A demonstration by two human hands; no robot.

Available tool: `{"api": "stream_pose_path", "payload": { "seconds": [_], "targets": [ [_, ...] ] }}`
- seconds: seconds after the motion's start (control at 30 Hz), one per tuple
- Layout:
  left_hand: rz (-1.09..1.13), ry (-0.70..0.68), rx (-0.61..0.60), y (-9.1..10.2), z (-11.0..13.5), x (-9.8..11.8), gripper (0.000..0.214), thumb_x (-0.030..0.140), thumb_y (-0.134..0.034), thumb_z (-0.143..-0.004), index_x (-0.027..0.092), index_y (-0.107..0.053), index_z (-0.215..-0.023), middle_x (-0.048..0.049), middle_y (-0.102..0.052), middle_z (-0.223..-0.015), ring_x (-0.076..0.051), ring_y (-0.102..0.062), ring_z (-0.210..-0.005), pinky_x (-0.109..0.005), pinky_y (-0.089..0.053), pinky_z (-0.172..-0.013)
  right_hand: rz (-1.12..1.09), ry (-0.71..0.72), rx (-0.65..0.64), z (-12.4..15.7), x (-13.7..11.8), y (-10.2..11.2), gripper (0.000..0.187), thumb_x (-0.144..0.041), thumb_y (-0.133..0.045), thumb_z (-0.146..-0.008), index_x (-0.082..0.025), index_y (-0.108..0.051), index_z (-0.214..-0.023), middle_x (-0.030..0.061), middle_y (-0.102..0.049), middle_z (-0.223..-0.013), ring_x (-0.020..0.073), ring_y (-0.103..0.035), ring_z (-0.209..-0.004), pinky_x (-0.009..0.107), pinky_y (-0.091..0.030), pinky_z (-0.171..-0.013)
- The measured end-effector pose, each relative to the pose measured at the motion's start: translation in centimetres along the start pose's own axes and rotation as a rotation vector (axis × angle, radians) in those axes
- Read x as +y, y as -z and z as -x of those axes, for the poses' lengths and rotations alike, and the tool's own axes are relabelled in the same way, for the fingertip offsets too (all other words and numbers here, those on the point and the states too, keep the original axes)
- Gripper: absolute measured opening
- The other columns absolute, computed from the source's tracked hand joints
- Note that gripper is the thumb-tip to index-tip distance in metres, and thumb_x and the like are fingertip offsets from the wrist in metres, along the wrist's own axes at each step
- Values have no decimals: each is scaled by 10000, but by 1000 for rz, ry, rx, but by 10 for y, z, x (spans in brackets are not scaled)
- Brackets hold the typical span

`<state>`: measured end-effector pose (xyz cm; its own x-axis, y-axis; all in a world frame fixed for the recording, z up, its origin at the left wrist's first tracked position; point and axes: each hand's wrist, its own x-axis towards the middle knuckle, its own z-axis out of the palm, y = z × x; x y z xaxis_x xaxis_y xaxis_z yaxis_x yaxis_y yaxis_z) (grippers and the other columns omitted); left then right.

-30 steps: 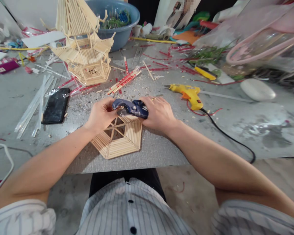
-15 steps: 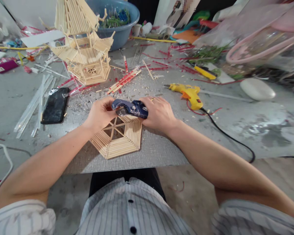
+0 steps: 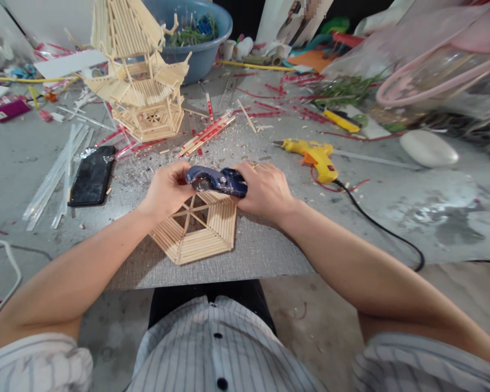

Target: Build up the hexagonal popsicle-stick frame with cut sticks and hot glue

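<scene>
My right hand (image 3: 265, 190) is wrapped round a dark blue hand cutter (image 3: 220, 181) with a hooked jaw and a pivot screw. Its jaw points left, toward my left hand (image 3: 169, 185). The fingers of that hand are pinched together at the jaw; what lies between them is hidden. Under both hands a hexagonal frame of thin wooden sticks (image 3: 208, 239) lies flat near the table's front edge, with spokes crossing its open middle. The hands and cutter cover its far side.
A stick-built pavilion (image 3: 141, 87) stands at the back left before a blue basin (image 3: 212, 51). Wrapped sticks (image 3: 208, 133) lie ahead of my hands. On the right is a yellow glue gun (image 3: 316, 155) with a black cord; on the left, a black phone (image 3: 92, 177) and clear glue sticks (image 3: 51, 171).
</scene>
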<state>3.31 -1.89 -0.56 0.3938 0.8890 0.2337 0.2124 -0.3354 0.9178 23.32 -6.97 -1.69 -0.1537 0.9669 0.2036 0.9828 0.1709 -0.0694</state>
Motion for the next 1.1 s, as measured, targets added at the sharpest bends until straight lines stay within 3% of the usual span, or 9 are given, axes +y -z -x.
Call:
{"api": "stream_pose_path", "payload": {
  "seconds": [0.23, 0.33, 0.47, 0.57, 0.6, 0.7, 0.77, 0.97, 1.1],
  "targets": [
    [21, -6, -11, 0, -2, -4, 168, 179, -729, -581, 167, -564, -613, 56, -539, -580, -74, -467, -565, -210, -368, -538, 13, -95, -57, 2, -4, 1, 361, -343, -549, -727, -177, -597, -1044, 126, -692, -885, 286, -619, -776, 335, -362, -620],
    [10, 33, -18, 1, -1, 0, 168, 222, -734, -601, 167, -579, -633, 53, -547, -579, -73, -469, -549, -212, -372, -527, -126, -103, -48, 0, -1, 4, 396, -312, -575, -682, -192, -606, -1059, 113, -690, -942, 295, -628, -851, 354, -418, -668],
    [-93, 61, 3, 3, 1, 7, 148, 273, -700, -674, 164, -608, -635, 45, -554, -549, -63, -449, -504, -211, -365, -500, -654, -183, -43, -11, 13, 24, 441, -263, -576, -624, -199, -594, -1061, 87, -682, -984, 274, -624, -920, 402, -473, -812],
    [-101, 32, 21, 5, 1, 8, 134, 272, -670, -711, 168, -621, -641, 52, -543, -529, -54, -422, -481, -202, -363, -490, -1318, -364, -270, -22, 27, 42, 325, -269, -544, -636, -195, -600, -947, 82, -688, -938, 247, -651, -851, 406, -509, -804],
    [-93, 22, 28, 5, 1, 7, 133, 272, -665, -718, 170, -623, -644, 53, -543, -528, -53, -424, -481, -200, -365, -490, -1408, -429, -378, -25, 31, 46, 287, -259, -522, -652, -188, -609, -916, 88, -693, -912, 244, -656, -829, 406, -516, -789],
    [-90, -1, 54, 7, -2, 3, 119, 263, -660, -725, 172, -632, -653, 52, -544, -526, -54, -444, -490, -198, -374, -502, -1334, -711, -719, -32, 41, 54, 161, -213, -491, -674, -165, -607, -775, 107, -683, -768, 242, -656, -698, 409, -531, -699],
    [-101, -10, 63, 8, -4, 0, 113, 256, -658, -726, 172, -633, -655, 50, -543, -524, -55, -449, -492, -199, -370, -500, -1223, -814, -839, -34, 46, 59, 108, -199, -496, -687, -160, -592, -717, 105, -668, -709, 236, -650, -652, 401, -530, -663],
    [-101, -30, 53, 9, -6, -10, 144, 297, -665, -729, 172, -636, -663, 44, -548, -539, -55, -445, -489, -200, -356, -480, -1102, -806, -810, -38, 53, 76, 131, -189, -478, -738, -160, -567, -647, 81, -643, -651, 195, -634, -630, 348, -522, -652],
    [-111, -31, 46, 10, -6, -9, 152, 306, -664, -734, 171, -649, -668, 42, -559, -539, -54, -449, -486, -198, -354, -477, -1114, -755, -742, -38, 52, 76, 182, -203, -445, -764, -163, -536, -612, 78, -620, -629, 188, -630, -630, 341, -522, -656]
  ]
}}
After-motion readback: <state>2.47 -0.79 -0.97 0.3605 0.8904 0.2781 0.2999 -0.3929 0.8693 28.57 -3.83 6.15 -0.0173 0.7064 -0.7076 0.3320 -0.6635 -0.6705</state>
